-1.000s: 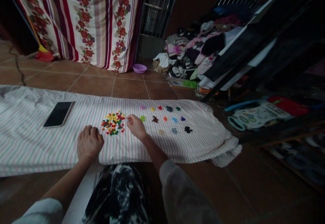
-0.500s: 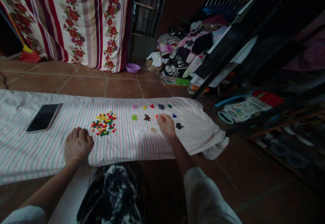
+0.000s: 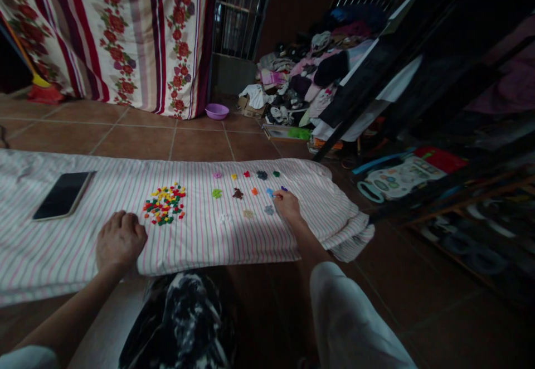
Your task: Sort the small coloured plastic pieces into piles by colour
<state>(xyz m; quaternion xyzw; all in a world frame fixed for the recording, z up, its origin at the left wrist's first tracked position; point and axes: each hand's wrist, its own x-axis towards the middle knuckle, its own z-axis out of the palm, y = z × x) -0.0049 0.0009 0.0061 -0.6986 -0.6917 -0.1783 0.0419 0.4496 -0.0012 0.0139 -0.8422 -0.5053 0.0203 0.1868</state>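
- On the striped cloth (image 3: 196,243), far left: phone (image 3: 62,195), dark screen up, lying at a slant.
- Next right: left hand (image 3: 121,239), palm down on the cloth; fingers close together, laid loose, gripping nothing.
- Just beyond it, not touching: mixed pile (image 3: 165,204) of small pieces, mainly red, yellow, green and orange, spread in a rough round patch.
- Bare strip of cloth, then small single-colour clusters in three rough rows. First: pink pieces (image 3: 217,174) back, lime pieces (image 3: 216,193) middle, white pieces (image 3: 224,218) front.
- Then yellow pieces (image 3: 234,176) back, brown pieces (image 3: 238,193) middle, beige pieces (image 3: 248,213) front.
- Then red pieces (image 3: 246,174) back, orange pieces (image 3: 254,191) middle.
- Then dark grey pieces (image 3: 262,175) back, light blue pieces (image 3: 270,192) middle, light grey pieces (image 3: 269,209) front.
- Right end: dark green pieces (image 3: 276,174) back; dark blue pieces (image 3: 283,188) middle, partly behind the fingers.
- Right hand (image 3: 288,204): fingertips right by the light blue pieces. Dim and tiny there, so can't tell if fingers are apart or clamped on a piece.
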